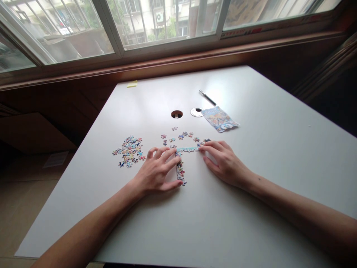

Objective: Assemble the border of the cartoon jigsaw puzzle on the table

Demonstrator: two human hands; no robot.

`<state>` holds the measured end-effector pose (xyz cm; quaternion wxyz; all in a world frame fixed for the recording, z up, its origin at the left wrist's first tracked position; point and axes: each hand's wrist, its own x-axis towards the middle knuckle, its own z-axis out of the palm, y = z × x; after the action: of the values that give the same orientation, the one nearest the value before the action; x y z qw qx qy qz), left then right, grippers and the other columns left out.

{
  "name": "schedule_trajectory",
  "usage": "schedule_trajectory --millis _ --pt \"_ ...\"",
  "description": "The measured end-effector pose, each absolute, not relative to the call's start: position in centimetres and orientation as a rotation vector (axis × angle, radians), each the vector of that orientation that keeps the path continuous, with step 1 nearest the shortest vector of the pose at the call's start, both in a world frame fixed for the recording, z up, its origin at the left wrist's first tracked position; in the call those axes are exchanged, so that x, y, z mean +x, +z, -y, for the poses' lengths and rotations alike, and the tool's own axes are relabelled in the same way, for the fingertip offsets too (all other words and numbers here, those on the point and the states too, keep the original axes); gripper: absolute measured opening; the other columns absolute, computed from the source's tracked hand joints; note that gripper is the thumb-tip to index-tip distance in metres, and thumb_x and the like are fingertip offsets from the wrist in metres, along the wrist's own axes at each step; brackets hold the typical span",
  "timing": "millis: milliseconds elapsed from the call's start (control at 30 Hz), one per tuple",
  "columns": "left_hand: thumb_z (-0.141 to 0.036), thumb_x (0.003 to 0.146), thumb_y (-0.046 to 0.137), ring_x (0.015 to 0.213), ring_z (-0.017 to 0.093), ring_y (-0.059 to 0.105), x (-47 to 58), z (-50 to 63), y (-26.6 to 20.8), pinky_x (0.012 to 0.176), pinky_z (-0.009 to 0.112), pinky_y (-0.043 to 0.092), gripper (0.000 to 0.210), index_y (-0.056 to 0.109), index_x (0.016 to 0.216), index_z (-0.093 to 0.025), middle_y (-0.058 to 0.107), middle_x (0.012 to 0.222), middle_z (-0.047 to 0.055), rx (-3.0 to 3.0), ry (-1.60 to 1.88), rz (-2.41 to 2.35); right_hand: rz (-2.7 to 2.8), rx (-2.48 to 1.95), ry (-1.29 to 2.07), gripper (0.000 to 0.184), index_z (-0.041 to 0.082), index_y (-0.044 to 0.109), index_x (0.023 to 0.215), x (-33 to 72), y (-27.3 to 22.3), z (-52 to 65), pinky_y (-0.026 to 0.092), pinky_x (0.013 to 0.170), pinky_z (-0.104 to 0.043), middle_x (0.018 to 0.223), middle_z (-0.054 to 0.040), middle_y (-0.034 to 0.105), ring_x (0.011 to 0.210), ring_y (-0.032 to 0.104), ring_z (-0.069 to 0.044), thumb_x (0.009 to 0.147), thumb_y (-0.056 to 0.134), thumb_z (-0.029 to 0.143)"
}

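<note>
Joined jigsaw pieces form a corner on the table: a light-blue top strip (188,149) and a multicoloured side strip (180,172) running down from its left end. My left hand (156,169) rests over the side strip with its fingers spread, fingertips touching the corner and the thumb near the lower end. At the right end of the top strip, the fingertips of my right hand (220,160) touch the edge, its thumb apart from the index finger. Several loose jigsaw pieces (181,136) lie just beyond the top strip. Some pieces are hidden under my fingers.
A pile of jigsaw pieces (129,150) lies left of my left hand. Farther back are a printed picture sheet (220,119), a dark pen (208,97), a cable hole (176,114) and its round cover (196,112). A yellow note (132,84) sits at the white table's (167,230) far edge.
</note>
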<state>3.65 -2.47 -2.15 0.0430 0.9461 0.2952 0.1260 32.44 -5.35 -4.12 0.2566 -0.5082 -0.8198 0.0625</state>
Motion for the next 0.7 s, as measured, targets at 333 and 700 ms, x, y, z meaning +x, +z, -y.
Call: schedule_trajectory --millis 333,700 --pt "-0.014 0.086 0.051 0.086 0.020 0.055 2.3 1.1 -2.4 0.092 0.040 0.046 0.009 0.053 0.090 -0.021 0.059 0.086 0.003 2.510 1.031 -1.267 1.925 -1.417 0.345 0.009 0.023 0.054 0.086 33.0 -3.7 5.1 0.050 0.071 -0.034 0.085 -0.0037 0.058 0.080 0.057 -0.020 0.085 0.056 0.014" --pt "-0.012 0.084 0.049 0.085 0.020 0.057 1.7 0.0 -2.6 0.107 0.047 0.043 0.013 0.058 0.086 -0.022 0.062 0.084 0.002 2.387 1.097 -1.418 1.920 -1.470 0.423 0.011 0.024 0.049 0.082 33.3 -3.7 5.4 0.045 0.062 -0.031 0.075 -0.0002 0.055 0.068 0.054 -0.017 0.084 0.054 0.015"
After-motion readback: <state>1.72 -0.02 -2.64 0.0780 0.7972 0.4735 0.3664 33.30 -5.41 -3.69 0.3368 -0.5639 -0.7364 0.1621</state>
